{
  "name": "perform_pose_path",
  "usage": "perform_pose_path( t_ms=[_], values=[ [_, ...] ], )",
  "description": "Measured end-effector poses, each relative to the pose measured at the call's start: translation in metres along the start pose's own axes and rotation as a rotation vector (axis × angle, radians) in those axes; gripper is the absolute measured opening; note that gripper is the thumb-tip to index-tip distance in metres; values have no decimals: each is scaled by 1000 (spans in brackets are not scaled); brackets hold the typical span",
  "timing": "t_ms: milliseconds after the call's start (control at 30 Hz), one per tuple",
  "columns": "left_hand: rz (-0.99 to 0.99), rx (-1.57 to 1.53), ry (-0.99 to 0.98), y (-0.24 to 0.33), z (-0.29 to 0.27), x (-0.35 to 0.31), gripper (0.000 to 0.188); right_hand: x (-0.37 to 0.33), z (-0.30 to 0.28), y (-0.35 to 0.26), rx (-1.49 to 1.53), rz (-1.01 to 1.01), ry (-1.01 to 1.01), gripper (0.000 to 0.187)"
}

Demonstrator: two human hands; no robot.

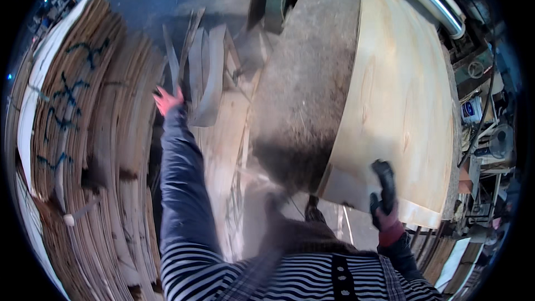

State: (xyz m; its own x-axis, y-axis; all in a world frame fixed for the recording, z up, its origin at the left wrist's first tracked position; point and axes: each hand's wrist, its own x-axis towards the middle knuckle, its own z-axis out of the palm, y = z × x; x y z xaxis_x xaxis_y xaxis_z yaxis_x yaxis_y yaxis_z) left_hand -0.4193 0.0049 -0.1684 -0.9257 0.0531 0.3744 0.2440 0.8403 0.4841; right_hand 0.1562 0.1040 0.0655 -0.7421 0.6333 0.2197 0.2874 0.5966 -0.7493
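One thin wood sheet (404, 89) lies toward the bench (306, 72)'s right edge, best steadied flat-palmed near its near edge by the right hand (385, 196), thumb and fingers apart, while the left hand (169, 100) spreads wide beside wood strips (214, 78).

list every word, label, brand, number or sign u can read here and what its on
Stacked veneer sheets, left: teal scrawled strokes; no clear words.
White bucket, far right: blue label, too small and blurred to read.
Pale veneer sheet near the right hand: no lettering visible.
No text is clearly legible.
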Motion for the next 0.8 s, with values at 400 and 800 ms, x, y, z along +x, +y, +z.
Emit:
perform_pose_path(
  t_ms=[400,800],
  values=[
    [989,-241,-857,232,-186,-328,80,-98,-65,139,-818,553,-37,94],
    [352,-785,-1605,374,-242,-288,48,-101,-102,131,-717,323,95,79]
  ],
)
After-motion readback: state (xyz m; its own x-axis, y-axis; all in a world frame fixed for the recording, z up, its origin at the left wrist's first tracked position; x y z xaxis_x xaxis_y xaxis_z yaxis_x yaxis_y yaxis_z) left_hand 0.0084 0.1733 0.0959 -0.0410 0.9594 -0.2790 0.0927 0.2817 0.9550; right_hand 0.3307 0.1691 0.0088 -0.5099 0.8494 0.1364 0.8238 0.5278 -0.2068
